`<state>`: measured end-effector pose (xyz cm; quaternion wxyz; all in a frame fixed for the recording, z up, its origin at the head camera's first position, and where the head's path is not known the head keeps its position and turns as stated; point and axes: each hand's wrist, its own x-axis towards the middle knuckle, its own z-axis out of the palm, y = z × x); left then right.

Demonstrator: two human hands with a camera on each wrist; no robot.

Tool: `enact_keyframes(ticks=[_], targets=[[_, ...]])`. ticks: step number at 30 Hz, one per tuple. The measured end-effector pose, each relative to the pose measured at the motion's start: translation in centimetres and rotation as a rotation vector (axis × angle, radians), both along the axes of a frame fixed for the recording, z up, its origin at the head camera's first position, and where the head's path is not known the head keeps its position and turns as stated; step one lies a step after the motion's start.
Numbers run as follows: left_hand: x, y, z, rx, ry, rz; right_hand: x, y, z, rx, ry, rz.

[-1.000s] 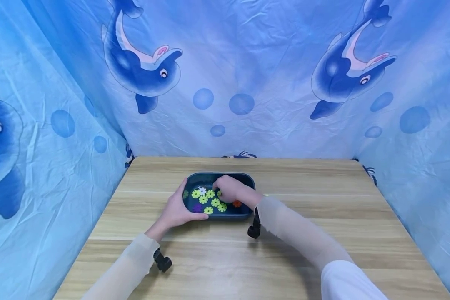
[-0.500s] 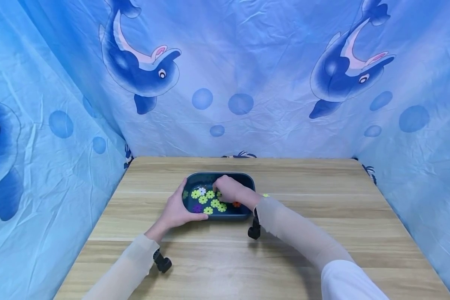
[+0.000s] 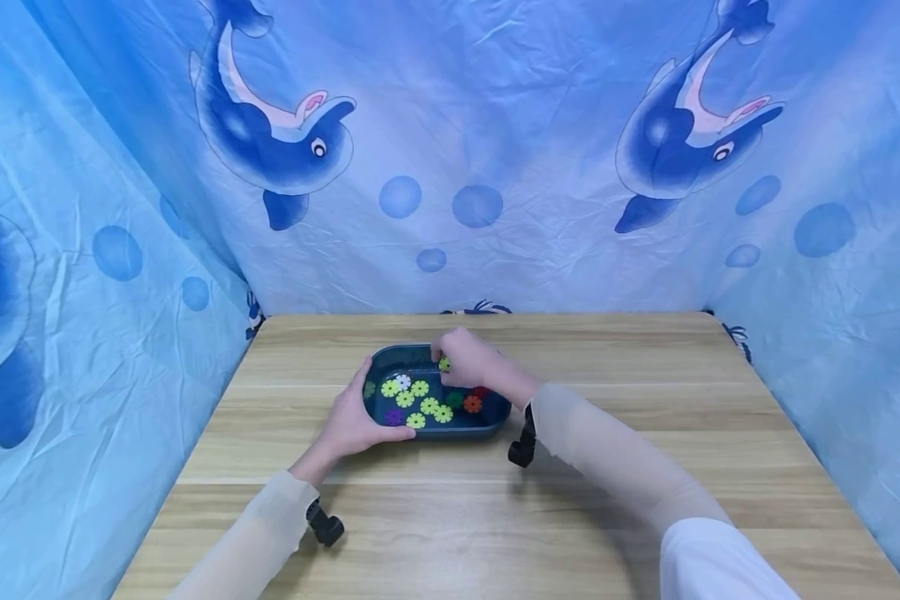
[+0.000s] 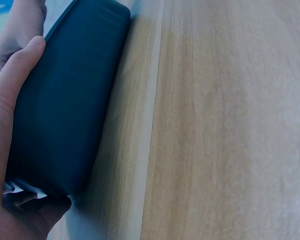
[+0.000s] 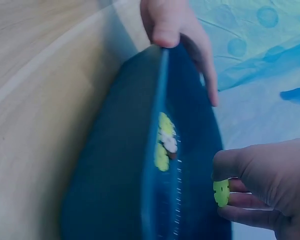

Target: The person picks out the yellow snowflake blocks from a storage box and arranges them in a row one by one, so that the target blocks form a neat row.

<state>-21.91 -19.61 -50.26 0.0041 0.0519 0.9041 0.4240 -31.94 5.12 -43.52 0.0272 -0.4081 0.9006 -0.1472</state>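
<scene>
A dark teal plastic tub [image 3: 461, 432] stands on the table, with several yellow-green flower-shaped snap discs [image 3: 405, 399] inside. Among them lie a white disc [image 3: 402, 382], a purple disc [image 3: 394, 417], an orange disc [image 3: 472, 404] and a partly shaded green one [image 3: 454, 400]. My left hand [image 3: 348, 421] grips the tub's left end, thumb along the near side; in the left wrist view, the thumb lies against the wall [image 4: 65, 100]. Over the tub's far rim, my right hand [image 3: 471, 360] pinches one yellow-green disc [image 5: 221, 194] between thumb and fingers.
The wooden table [image 3: 630, 383] extends around the tub on every side. A blue dolphin-print curtain [image 3: 450, 150] hangs behind the table and along both sides. Black camera mounts sit on both wrists, the right one [image 3: 522, 446] near the tub's right corner.
My right hand has risen from inside the tub toward its far rim, carrying a yellow-green disc. Green and red discs beneath it have come into view. My left hand keeps its grip.
</scene>
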Motion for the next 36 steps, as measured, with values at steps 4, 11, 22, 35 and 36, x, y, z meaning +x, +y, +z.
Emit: enact_keyframes(ticks=[4,11,22,35,36], targets=[[0.1,0.0,0.1,0.001,0.002,0.002,-0.2,1.1,1.4,-0.002,0.030,-0.010],[0.0,0.0,0.0,-0.020,0.002,0.003,-0.7,2.9,2.3,-0.040,0.064,-0.022],[0.0,0.1,0.0,-0.023,-0.001,0.005,-1.0,5.5,3.2,-0.063,0.082,-0.075],[0.0,0.1,-0.1,-0.035,0.002,0.011,-0.6,9.4,4.4,-0.085,0.039,-0.106],[0.0,0.1,0.0,-0.034,0.000,0.010,-0.6,9.6,4.4,-0.086,0.040,-0.109]])
